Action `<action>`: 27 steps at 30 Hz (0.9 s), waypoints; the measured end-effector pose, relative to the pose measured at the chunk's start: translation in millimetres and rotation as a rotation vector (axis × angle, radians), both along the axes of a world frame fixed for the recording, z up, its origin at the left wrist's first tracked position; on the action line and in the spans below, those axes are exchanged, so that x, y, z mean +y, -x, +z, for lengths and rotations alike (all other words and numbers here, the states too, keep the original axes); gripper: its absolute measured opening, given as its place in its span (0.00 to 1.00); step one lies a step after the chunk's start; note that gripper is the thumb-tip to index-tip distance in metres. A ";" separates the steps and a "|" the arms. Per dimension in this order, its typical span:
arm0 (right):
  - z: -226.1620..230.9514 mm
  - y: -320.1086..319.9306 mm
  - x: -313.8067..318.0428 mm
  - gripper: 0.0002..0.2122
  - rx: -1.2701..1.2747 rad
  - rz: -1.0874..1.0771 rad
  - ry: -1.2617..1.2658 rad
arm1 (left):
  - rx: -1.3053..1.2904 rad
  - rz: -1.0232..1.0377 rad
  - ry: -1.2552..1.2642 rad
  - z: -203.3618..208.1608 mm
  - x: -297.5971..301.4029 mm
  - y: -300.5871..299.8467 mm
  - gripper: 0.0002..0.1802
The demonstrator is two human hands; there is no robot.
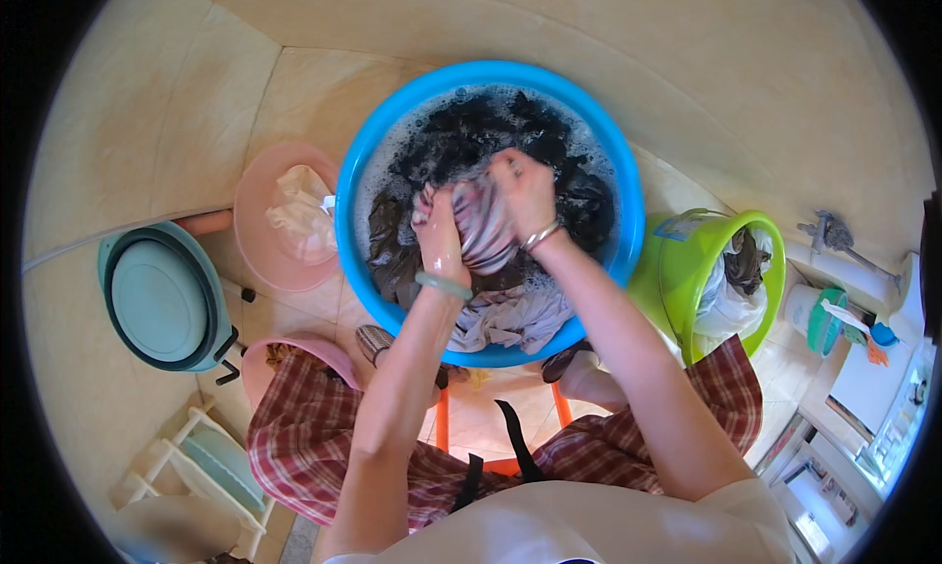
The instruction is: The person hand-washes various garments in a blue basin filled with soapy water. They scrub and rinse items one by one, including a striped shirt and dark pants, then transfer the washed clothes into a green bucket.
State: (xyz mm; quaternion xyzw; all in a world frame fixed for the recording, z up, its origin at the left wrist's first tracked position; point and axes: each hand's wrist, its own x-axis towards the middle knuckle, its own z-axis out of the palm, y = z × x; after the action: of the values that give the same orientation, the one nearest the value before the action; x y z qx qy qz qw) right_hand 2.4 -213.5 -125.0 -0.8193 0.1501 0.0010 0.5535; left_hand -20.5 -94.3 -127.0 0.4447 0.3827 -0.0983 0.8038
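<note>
Hand-washing looks midway: the left hand [441, 232] and right hand [524, 189] both grip a wet striped cloth [483, 220], bunched between them over the middle of the blue basin [628, 186]. Dark garments [481, 122] lie in suds on the far side, a pale garment [510, 319] at the near side, seemingly left to do. Whether the cloths in the pink basin [257, 245], left, and green bucket [655, 284], right, are washed, I cannot tell.

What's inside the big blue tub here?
Inside the blue tub: sudsy water, black cloth, brown cloth at the left, pale cloth at the near edge, and a striped cloth gripped by the left hand and right hand. The tub's bottom and anything beneath the cloth are covered.
</note>
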 end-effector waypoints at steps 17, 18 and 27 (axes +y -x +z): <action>-98.2 14.7 -35.1 0.22 0.321 0.350 0.832 | 0.030 -0.114 0.086 -5.6 7.8 17.2 0.44; -87.5 8.5 -29.1 0.21 0.349 0.309 0.794 | 0.028 -0.107 0.110 -1.1 3.9 21.9 0.47; 133.3 39.9 -21.0 0.12 -0.281 0.761 -0.024 | -0.085 -0.235 0.825 4.1 22.1 2.1 0.23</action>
State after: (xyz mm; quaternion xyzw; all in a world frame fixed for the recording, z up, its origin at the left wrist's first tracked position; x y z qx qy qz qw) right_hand -37.4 -234.5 8.2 -0.8020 -0.2410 0.0953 0.5382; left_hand -22.6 -72.2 -122.9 0.1302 0.2244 -0.3155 0.9128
